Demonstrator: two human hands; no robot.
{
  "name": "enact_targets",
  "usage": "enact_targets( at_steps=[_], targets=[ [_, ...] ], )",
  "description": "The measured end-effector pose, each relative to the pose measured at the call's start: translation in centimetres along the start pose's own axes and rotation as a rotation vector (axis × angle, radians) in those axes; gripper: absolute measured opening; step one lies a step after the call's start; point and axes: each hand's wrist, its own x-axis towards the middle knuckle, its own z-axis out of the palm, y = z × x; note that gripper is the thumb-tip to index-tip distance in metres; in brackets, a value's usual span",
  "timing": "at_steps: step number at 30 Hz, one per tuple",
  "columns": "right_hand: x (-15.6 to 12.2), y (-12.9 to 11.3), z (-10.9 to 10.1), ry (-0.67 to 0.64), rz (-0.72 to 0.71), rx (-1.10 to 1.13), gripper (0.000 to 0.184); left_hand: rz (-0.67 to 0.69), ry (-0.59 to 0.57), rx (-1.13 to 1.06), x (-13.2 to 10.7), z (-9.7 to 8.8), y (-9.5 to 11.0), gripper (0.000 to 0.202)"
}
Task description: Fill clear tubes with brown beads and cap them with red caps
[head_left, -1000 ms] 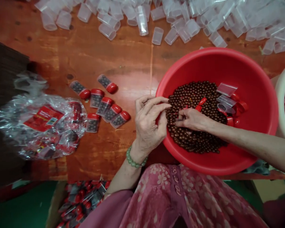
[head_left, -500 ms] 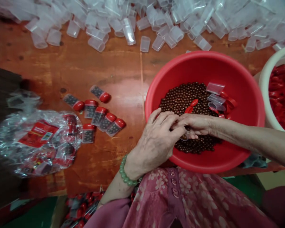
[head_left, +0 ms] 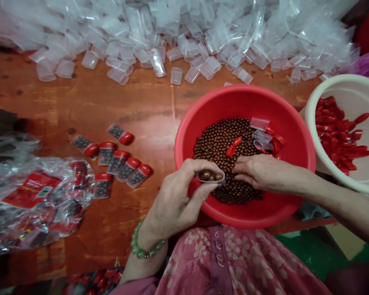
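Observation:
My left hand is closed around a small clear plastic container, its mouth turned up with brown balls inside. This hand is over the left rim of a red basin. Within the basin, my right hand rests its outstretched fingers on a heap of shiny brown balls; the fingertips are partly hidden among them. A red cap lies on the heap, just beyond my right fingers. Clear containers and more red caps sit at the basin's right side.
Left on the wooden table lie several filled, red-capped containers beside a clear bag of packed ones. A pile of empty containers spans the back. A white tub of red caps stands right.
My hands have parted: the left moved left with the container, now showing its filled mouth, while the right went down onto the balls. The view shifted, revealing more of the white tub.

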Motion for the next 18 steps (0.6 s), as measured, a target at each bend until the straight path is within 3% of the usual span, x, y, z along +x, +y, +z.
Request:
enact_targets(
  at_steps=[4, 9, 15, 18],
  targets=[
    [1.6, 2.3, -1.2, 0.059, 0.137, -0.209, 0.024, 0.022, 0.030, 0.057, 0.7, 0.1, -0.3, 0.021],
    [4.0, 4.4, -0.5, 0.103, 0.100, -0.324, 0.032, -0.001, 0.002, 0.086, 1.5, 0.2, -0.8, 0.020],
    [4.9, 5.5, 0.5, 0.131, 0.020, -0.365, 0.018, -0.205, 0.034, -0.341, 1.5, 0.9, -1.3, 0.043],
    [4.6, 5.6, -0.2, 0.127, 0.073, -0.168, 0.015, -0.228, 0.063, -0.447, 1.5, 0.9, -0.9, 0.045]
  ],
)
